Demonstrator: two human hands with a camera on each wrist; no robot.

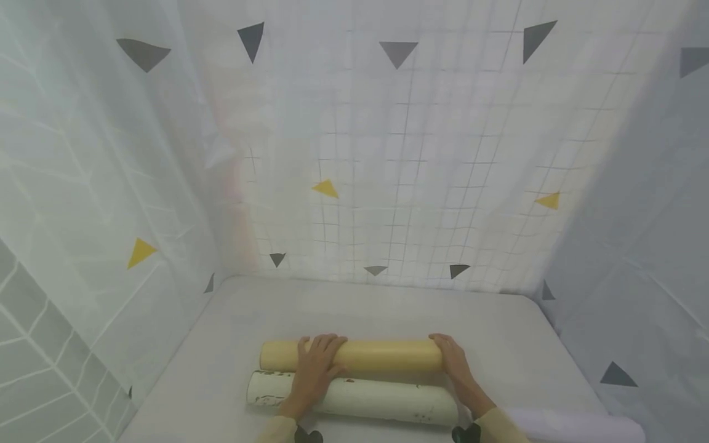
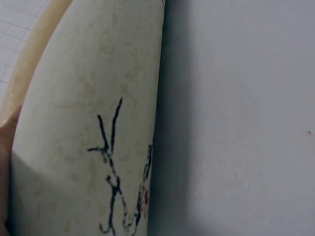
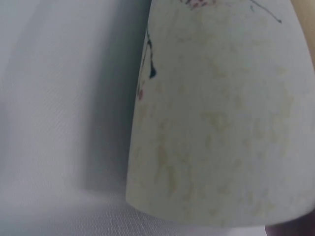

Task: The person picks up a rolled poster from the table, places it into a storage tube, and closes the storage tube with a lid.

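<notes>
- From far off, I am watching the left hand (image 1: 317,366) holding the plain yellow roll (image 1: 388,355) near its left end.
- Its fingers are bending over the roll's far side, a little apart, and its thumb is pointing right on the near side.
- The right hand (image 1: 455,364) is holding the roll's right end, and its fingers are curving over the top. I am not managing to tell where that thumb is.
- The yellow roll is going straight across under both sets of fingers.
- The white roll with a twig print (image 1: 388,398) is lying nearer than the fingers, just beside the yellow one. The left wrist is crossing over it.
- Through the left wrist camera, I am seeing black twigs and red specks on it.
- A pale lilac roll (image 1: 587,426) is lying nearer, to the right of the right fingers.
- The white roll is resting on a light table top (image 1: 487,317).
- Past the fingers, a thin sheet (image 1: 443,123) with gray and yellow triangles is hanging.
</notes>
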